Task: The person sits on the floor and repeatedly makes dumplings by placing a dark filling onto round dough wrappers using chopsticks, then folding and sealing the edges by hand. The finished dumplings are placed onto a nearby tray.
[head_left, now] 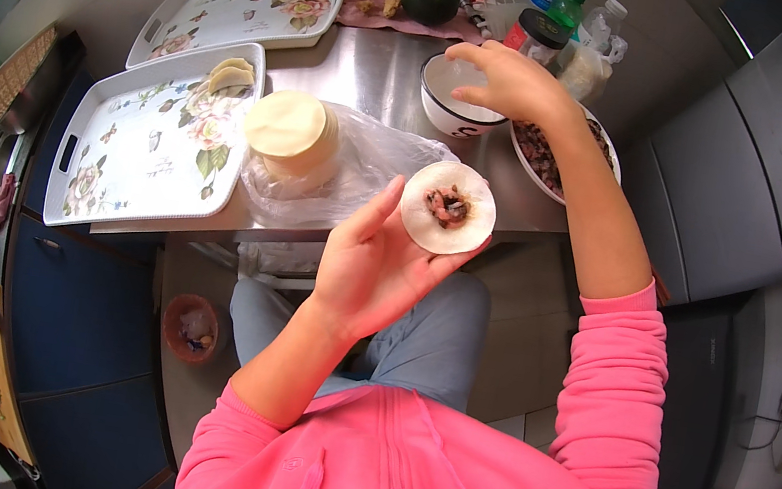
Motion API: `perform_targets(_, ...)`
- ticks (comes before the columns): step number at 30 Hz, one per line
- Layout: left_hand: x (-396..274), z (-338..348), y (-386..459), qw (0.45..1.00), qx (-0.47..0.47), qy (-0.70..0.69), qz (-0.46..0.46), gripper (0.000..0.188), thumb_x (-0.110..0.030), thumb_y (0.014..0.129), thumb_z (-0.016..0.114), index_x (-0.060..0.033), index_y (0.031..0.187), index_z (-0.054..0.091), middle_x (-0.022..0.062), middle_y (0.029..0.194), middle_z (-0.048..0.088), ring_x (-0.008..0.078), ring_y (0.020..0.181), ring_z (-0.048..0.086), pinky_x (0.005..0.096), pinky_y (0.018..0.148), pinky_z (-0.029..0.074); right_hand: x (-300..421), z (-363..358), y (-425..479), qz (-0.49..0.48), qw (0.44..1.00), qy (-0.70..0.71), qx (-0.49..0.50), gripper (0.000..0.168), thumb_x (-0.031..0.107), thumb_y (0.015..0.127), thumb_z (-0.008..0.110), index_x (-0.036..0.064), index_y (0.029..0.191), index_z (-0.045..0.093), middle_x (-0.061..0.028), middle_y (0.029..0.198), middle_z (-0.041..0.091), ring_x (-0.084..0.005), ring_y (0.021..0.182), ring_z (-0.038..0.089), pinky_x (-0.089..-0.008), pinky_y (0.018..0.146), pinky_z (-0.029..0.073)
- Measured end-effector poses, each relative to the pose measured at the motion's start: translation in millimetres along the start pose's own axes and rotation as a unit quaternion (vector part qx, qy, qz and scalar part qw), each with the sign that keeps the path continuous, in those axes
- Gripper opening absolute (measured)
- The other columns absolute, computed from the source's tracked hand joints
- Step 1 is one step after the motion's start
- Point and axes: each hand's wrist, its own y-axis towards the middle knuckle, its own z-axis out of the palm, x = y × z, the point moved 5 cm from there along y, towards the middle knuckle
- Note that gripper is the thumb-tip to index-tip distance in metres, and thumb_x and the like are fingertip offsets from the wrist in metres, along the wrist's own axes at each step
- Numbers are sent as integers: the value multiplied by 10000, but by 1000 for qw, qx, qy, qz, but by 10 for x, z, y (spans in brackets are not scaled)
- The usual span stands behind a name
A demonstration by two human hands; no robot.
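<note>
On my left hand (376, 269) rests a round dumpling wrapper (479, 220), with a small mound of meat filling (446, 208) in its middle. The wrapper lies flat, still unfolded, across my fingers. My right hand (517, 85) reaches over a white dark-rimmed bowl (443, 109), thumb and fingers apart and no object visible in them. What the bowl contains is hard to make out. Partly behind my right forearm is a larger bowl of minced filling (544, 157). A tall stack of round wrappers (286, 124) stands on a clear plastic bag (374, 155) left of my hands.
A floral tray (131, 130) at the left holds a few folded dumplings (231, 76). Another floral tray (244, 6) leans behind it. A dark round melon (430, 0), a dark-lidded jar (541, 33) and several bottles line the back of the metal table (367, 51).
</note>
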Motion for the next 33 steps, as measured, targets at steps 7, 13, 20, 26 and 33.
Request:
perform_targets(7,-79,-37,-67,1000,-5,-16,3,506,-325,1011,373,39,1362,373,176,1382,440,301,1297,416,438,1124,306,-295,-37,-157,11,968,230,-104,438,272,815,724,126,1200,573,-70,1032,576,-154,819,585,-297,741,484)
perform_targets(13,-137,-51,-50,1000,-1,-13,23,540,-353,1009,367,55,1364,362,182,1381,440,307,1291,422,435,1120,311,-640,-34,-374,115,857,480,-144,468,330,891,660,69,1253,521,-34,939,567,-54,691,513,-170,540,384)
perform_targets(20,-197,-60,-65,999,8,13,41,586,-405,1012,329,63,1364,354,191,1379,440,293,1290,425,415,1116,317,-757,-4,-400,136,816,540,-157,461,387,891,644,72,1214,549,-50,964,573,-81,689,527,-197,555,407)
perform_targets(26,-271,-63,-95,998,-9,17,65,566,-395,1015,325,54,1358,368,180,1373,450,286,1275,444,409,1103,336,-713,-75,-364,135,819,536,-150,464,398,897,631,49,1193,551,-48,966,576,-82,673,537,-192,551,413)
perform_targets(33,-356,-114,-86,994,-29,16,107,497,-338,1026,317,42,1336,396,172,1361,464,278,1265,453,411,1097,345,-706,-113,-281,128,856,481,-143,431,388,901,626,73,1189,572,-35,925,596,-58,668,521,-192,564,417)
